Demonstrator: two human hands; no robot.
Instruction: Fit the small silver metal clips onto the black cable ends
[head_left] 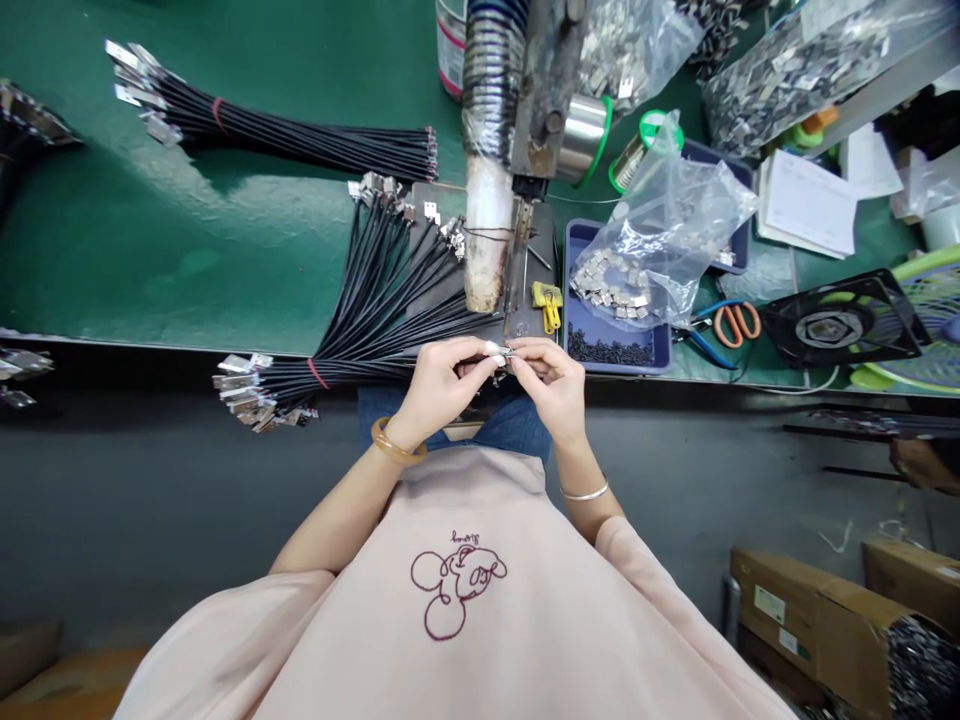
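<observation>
My left hand (439, 385) and my right hand (551, 385) meet at the near edge of the green bench. Their fingertips pinch together on a small metal terminal (502, 352) at the end of a black cable. A fanned bundle of black cables (375, 320) with metal terminals, tied by a red band, lies just left of my hands. Right of my hands a blue tray (652, 345) holds a clear bag of metal clips (615, 285) and small black parts.
A second cable bundle (300, 140) lies at the back left. A taped machine column (491, 150) stands behind my hands, solder spools (589, 135) beside it. Orange-handled scissors (735, 320), a black fan (844, 320) and papers sit right. Cardboard boxes (817, 610) stand on the floor.
</observation>
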